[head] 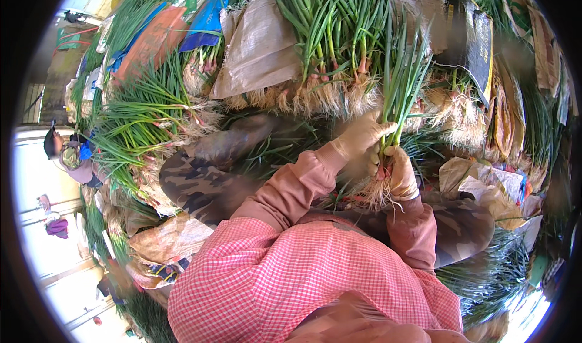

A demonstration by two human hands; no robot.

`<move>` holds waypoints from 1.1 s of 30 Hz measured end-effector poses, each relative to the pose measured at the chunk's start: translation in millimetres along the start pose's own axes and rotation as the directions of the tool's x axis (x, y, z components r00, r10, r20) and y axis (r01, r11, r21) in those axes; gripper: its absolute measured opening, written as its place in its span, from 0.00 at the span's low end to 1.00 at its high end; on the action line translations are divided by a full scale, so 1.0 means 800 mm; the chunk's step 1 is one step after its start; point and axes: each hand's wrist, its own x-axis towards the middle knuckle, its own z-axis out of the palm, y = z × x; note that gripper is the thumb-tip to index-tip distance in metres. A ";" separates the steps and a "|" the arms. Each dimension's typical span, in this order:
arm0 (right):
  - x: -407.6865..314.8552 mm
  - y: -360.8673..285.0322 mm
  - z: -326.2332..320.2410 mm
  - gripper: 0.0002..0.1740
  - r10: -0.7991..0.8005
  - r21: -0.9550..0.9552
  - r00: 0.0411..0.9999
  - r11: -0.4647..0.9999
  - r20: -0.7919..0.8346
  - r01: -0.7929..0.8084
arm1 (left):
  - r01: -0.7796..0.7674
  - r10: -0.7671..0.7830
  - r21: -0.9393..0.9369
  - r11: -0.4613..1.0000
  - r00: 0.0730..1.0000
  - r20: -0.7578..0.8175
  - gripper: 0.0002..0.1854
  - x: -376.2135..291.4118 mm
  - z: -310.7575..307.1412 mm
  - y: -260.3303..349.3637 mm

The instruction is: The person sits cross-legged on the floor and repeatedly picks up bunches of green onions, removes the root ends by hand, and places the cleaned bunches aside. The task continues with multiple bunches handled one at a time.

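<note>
A bunch of spring onions (402,88) stands nearly upright in front of me, its leaves up and its pale roots hanging over my lap. My right hand (402,174), in a pale glove, grips the stems just above the reddish bulbs (383,174). My left hand (361,136), gloved too, reaches across from the left with its fingers closed on the stems a little higher. Some of the left fingers are hidden or blurred. Loose green leaves (282,149) lie between my legs.
Rooted spring onions (341,56) stand in a row ahead, partly under woven sacks (261,42). More bunches (150,120) lie left by my knee. A black sack (468,42) covers bunches at right; crumpled sacks (489,186) lie by my right knee. A person (77,156) is at far left.
</note>
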 end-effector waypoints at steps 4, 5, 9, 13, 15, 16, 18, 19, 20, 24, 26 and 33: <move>0.000 0.011 0.017 0.10 -0.257 -0.156 0.937 0.962 -0.234 0.225 | 0.015 -0.015 -0.151 0.988 1.000 0.005 0.20 -0.012 0.012 0.029; -0.001 0.013 0.021 0.09 -0.297 -0.264 0.914 0.938 -0.275 0.225 | 0.217 -0.219 -0.044 0.975 0.975 -0.048 0.18 -0.016 0.012 0.039; -0.004 0.015 0.028 0.09 -0.410 -0.333 0.900 0.878 -0.151 0.344 | 0.231 -0.250 -0.253 0.940 0.967 -0.045 0.13 -0.020 0.015 0.063; -0.008 0.002 0.023 0.08 -0.347 -0.169 0.938 0.926 -0.023 0.338 | 0.193 -0.049 -0.527 0.828 0.960 0.275 0.12 -0.023 0.002 0.056; -0.007 0.001 0.023 0.11 -0.186 -0.263 0.979 0.952 -0.078 0.160 | 0.248 -0.184 -0.389 0.887 0.964 0.194 0.13 -0.022 -0.008 0.047; -0.008 0.000 0.023 0.12 -0.182 -0.197 0.981 0.966 -0.066 0.166 | 0.268 -0.243 -0.419 0.867 0.963 0.113 0.14 -0.019 -0.011 0.044; -0.009 -0.002 0.023 0.13 -0.138 0.274 0.982 0.957 0.128 0.098 | 0.290 -0.067 -0.757 0.585 0.948 0.312 0.14 -0.012 -0.031 0.043; -0.008 -0.003 0.023 0.15 -0.196 0.444 0.920 0.896 0.341 0.026 | 0.228 -0.109 -0.793 0.565 0.973 0.202 0.14 -0.003 -0.044 0.046; -0.013 -0.008 0.020 0.16 -0.277 0.410 0.870 0.907 0.407 0.097 | -0.029 -0.054 -0.406 0.913 0.980 -0.192 0.14 0.003 -0.061 0.050; -0.016 -0.025 0.006 0.23 -0.290 0.383 0.856 0.916 0.427 0.119 | 0.253 0.267 0.574 0.779 0.694 -0.669 0.18 0.040 -0.146 0.076; -0.010 -0.030 -0.003 0.23 -0.211 0.372 0.888 0.927 0.408 0.050 | 0.364 0.396 0.809 0.461 0.731 -0.555 0.18 0.053 -0.176 0.091; 0.006 -0.024 -0.020 0.11 -0.166 0.381 0.952 0.888 -0.256 0.257 | 0.077 0.755 0.884 0.462 0.490 -0.437 0.19 0.061 -0.153 0.155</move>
